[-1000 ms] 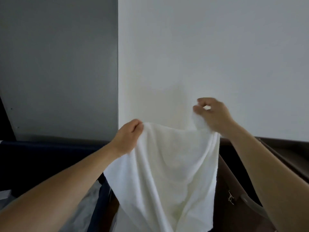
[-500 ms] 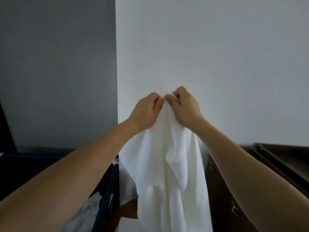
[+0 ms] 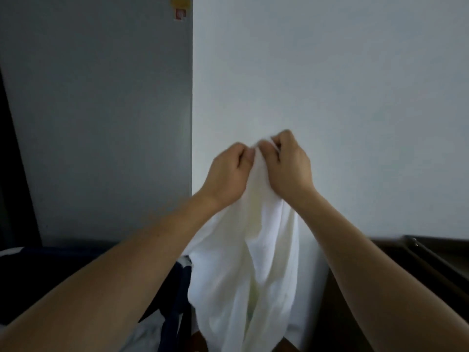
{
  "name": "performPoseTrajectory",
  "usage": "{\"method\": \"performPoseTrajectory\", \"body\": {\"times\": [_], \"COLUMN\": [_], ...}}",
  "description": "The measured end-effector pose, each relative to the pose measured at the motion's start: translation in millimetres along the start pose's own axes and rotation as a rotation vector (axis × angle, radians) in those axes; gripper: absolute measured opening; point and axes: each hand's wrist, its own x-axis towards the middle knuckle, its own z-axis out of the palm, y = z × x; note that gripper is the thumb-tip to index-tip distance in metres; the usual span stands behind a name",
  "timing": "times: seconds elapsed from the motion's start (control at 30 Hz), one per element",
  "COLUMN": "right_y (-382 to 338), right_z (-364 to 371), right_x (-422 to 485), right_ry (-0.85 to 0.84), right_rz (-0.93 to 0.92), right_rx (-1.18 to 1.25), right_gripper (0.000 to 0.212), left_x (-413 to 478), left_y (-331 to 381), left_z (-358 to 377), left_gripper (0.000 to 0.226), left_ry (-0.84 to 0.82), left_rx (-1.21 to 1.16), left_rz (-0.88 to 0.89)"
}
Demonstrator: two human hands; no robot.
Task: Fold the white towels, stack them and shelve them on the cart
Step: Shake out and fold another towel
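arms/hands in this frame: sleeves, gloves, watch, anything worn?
Nothing worn that shows. Left hand and right hand are bare: no gloves, no rings visible. Both forearms are bare to the frame edge: no sleeves, watch or bands in view.

Red-white sticker (image 3: 180, 13) high on grey panel (image 3: 101, 110); print unreadable

At the lower right of the frame, a dark brown cart (image 3: 396, 265) shows its top rim and a metal rail along the edge; what sits on it cannot be made out. At the lower left, a dark navy bin (image 3: 175, 301) holds crumpled pale cloth (image 3: 144, 336) inside.
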Motion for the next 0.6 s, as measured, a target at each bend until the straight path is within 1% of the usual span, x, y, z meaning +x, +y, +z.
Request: {"method": "performPoseTrajectory", "body": {"times": [0.1, 0.17, 0.2, 0.23, 0.3, 0.37, 0.43, 0.5, 0.6], "right_y": [35.9, 50.0, 54.3, 57.8, 63.4, 69.7, 76.6, 82.7, 89.7], "right_z": [12.9, 13.4, 11.1, 8.4, 2.1, -3.8, -7.8, -9.9, -12.5], "right_x": [-36.8, -50.8, -54.0, -55.4, -55.0, -54.0, -53.3, -52.7, -53.7], "right_ry": [-0.103, -0.097, -0.076, -0.054, -0.019, -0.005, 0.007, 0.023, 0.021], "right_rz": [0.112, 0.154, 0.175, 0.194, 0.223, 0.247, 0.265, 0.280, 0.307], "right_rx": [-0.001, 0.016, 0.025, 0.032, 0.046, 0.055, 0.055, 0.046, 0.028], "right_gripper": [0.019, 0.019, 0.019, 0.020, 0.021, 0.022, 0.021, 0.022, 0.022], "left_x": [-40.6, -64.8, -77.2, -89.9, -114.5, -136.2, -151.9, -162.8, -172.1], "left_y": [-17.4, -27.3, -31.0, -35.9, -47.6, -61.3, -76.0, -89.0, -98.7], "left_z": [15.7, 21.8, 23.6, 24.7, 24.3, 21.6, 17.2, 13.2, 5.6], "left_gripper": [0.026, 0.017, 0.017, 0.022, 0.034, 0.045, 0.058, 0.062, 0.061], "left_ry": [-0.181, -0.297, -0.353, -0.401, -0.468, -0.504, -0.523, -0.533, -0.603], "left_rx": [0.051, 0.056, 0.057, 0.069, 0.141, 0.221, 0.262, 0.270, 0.345], "left_rz": [-0.073, -0.113, -0.141, -0.167, -0.158, -0.126, -0.144, -0.132, -0.104]}}
